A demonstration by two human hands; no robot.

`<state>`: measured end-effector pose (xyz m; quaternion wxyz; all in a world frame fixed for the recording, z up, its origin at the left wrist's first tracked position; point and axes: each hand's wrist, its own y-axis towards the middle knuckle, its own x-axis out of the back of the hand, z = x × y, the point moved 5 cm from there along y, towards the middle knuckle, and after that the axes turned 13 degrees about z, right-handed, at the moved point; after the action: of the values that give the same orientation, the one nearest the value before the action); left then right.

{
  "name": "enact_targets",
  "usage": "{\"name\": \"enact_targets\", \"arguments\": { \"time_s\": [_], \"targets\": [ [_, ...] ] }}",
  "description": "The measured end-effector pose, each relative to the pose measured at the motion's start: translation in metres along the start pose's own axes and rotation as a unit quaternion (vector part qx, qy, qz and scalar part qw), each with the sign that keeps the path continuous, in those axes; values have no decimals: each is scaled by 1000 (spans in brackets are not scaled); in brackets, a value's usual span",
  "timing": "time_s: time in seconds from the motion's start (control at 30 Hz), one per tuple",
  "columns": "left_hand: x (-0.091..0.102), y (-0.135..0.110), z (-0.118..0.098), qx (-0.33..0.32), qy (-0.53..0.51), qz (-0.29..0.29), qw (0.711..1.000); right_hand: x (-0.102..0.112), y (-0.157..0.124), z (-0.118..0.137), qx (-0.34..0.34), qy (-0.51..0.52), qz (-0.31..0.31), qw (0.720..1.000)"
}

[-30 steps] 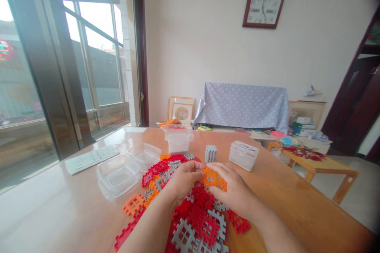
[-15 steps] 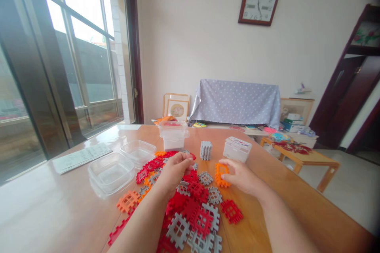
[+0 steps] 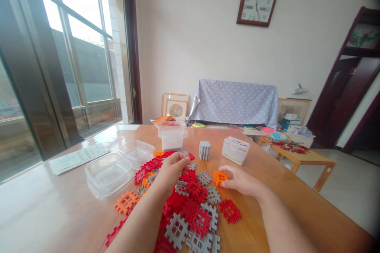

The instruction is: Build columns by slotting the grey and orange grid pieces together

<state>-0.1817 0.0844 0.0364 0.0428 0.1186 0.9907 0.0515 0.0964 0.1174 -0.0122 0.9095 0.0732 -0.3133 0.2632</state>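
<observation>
head view: we list left hand [image 3: 172,168], fingertips together, above red pieces [image 3: 179,202]; right hand [image 3: 241,180] at orange piece [image 3: 219,178] (whether gripped, we cannot tell).

The pile of pieces [image 3: 178,201] mixes red, grey and orange; one separate piece [image 3: 218,180] is bright orange, the stack [image 3: 204,150] plain grey. The tabletop [image 3: 252,213] is orange-brown. White dots pattern the blue-grey cloth [image 3: 234,102]; the clock [image 3: 243,6] has a reddish-brown frame.
</observation>
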Motion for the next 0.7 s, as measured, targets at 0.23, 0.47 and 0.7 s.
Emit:
{"name": "enact_targets", "arguments": {
  "time_s": [0.23,0.47,0.7],
  "targets": [
    [6,1,-1,-5,-11,-8,1000,-5,1,4,6,25,13,1000],
    [16,1,-4,0,3,-41,999,-7,4,10,7,-1,-2,1000],
    [35,-1,-9,-15,-2,-87,996,-1,5,4,3,2,-39,999]
  ]
}}
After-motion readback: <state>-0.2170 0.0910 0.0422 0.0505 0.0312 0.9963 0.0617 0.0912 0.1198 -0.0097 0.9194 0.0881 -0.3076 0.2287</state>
